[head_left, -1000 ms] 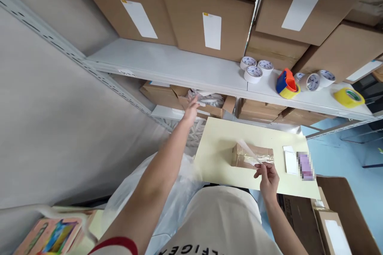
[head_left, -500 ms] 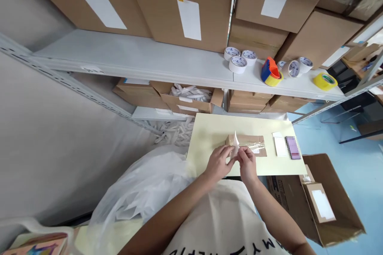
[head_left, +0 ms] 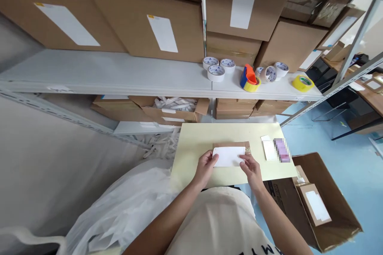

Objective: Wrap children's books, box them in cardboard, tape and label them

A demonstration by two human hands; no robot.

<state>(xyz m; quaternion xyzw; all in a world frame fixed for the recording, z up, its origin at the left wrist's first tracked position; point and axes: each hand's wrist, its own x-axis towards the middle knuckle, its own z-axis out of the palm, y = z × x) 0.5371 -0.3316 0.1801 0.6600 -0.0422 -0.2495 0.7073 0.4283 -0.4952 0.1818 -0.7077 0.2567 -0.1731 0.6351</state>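
A blank white label [head_left: 229, 156] lies flat over a taped brown cardboard box [head_left: 230, 144] on the pale yellow table [head_left: 194, 135]. My left hand [head_left: 205, 167] pinches the label at its left edge, thumb on top. At the right edge is my right hand [head_left: 251, 169], its fingertips on the label's corner and the thumb just below. The label covers most of the box; the far strip and the taped right end still show. Whether the label touches the box cannot be made out.
White slips [head_left: 269, 149] and a blurred purple item [head_left: 281, 150] lie on the table's right. Tape rolls [head_left: 216, 73] and a tape dispenser [head_left: 249, 79] stand on the shelf [head_left: 134, 73]. An open carton [head_left: 332, 207] holding boxes sits at right; a clear plastic bag [head_left: 125, 203] at left.
The label, upright and curled between my fingertips before, is now spread flat over the box. My hands have moved apart to its two ends. The camera view has shifted.
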